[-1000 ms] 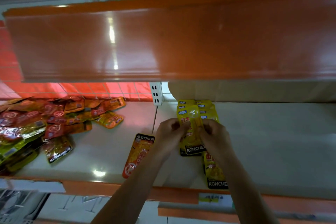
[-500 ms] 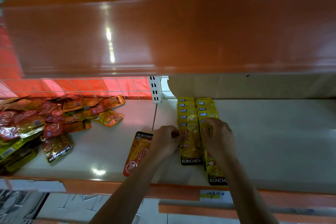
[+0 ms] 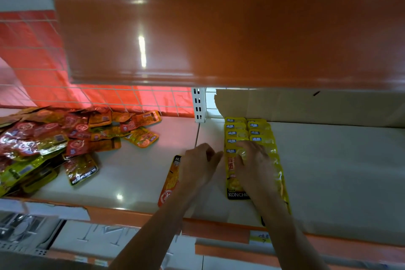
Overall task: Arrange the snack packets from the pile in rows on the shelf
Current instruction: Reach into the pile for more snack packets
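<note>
Perhaps nine yellow packets (image 3: 235,133) in two rows.

The packet pile (image 3: 50,138) is lying on the shelf (image 3: 339,171) at left; two packet rows (image 3: 235,133) are lying right of it; a single packet (image 3: 169,184) is lying between.

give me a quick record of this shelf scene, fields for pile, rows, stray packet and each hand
shelf: pale, orange front edge
pile: red, orange and green packets heaped at the left end
rows: two overlapping rows of yellow packets, running back to front
stray: one orange packet flat near the front edge
left hand: over the orange packet's right side, loosely curled, holding nothing
right hand: flat on the yellow packets
</note>
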Tool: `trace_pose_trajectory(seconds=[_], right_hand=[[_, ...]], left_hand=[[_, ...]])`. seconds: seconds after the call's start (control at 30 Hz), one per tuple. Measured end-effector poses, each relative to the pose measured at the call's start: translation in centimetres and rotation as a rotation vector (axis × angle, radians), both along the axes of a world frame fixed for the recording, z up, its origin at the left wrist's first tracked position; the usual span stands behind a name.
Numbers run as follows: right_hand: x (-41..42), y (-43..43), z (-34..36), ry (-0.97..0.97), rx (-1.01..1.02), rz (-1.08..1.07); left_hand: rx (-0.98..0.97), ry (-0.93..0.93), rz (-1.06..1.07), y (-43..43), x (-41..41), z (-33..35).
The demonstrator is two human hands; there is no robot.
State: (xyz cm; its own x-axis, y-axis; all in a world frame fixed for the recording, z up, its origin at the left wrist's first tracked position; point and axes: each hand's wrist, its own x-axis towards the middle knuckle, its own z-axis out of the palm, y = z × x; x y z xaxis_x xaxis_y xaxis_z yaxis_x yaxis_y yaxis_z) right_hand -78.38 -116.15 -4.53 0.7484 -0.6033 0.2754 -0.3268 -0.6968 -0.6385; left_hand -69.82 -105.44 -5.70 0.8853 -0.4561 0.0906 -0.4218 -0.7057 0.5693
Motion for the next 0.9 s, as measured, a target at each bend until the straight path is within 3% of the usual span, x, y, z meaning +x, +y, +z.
trace_pose_trajectory(seconds=[0.23, 0.43, 0.6, 0.8, 0.9], right_hand=[[2.7, 6.4, -0.3, 0.104, 0.015, 0.260], [4.2, 10.2, -0.3, 0.412, -0.042, 0.237], [5.4, 12.1, -0.8, 0.525, -0.100, 0.128], [5.8, 13.2, -1.4, 0.510, -0.167, 0.132], [5.6, 13.4, -1.5, 0.461, -0.131, 0.138]], left_hand=[[-0.013, -0.216, 0.201, 4.7, 4.9, -0.8], [0.263, -0.189, 0.266, 9.3, 9.4, -2.1], [0.298, -0.136, 0.194, 11.3, 10.9, -2.9], [0.486, -0.299, 0.055, 12.6, 10.2, -2.4], [0.309, -0.373, -0.057, 13.2, 9.8, -1.9]])
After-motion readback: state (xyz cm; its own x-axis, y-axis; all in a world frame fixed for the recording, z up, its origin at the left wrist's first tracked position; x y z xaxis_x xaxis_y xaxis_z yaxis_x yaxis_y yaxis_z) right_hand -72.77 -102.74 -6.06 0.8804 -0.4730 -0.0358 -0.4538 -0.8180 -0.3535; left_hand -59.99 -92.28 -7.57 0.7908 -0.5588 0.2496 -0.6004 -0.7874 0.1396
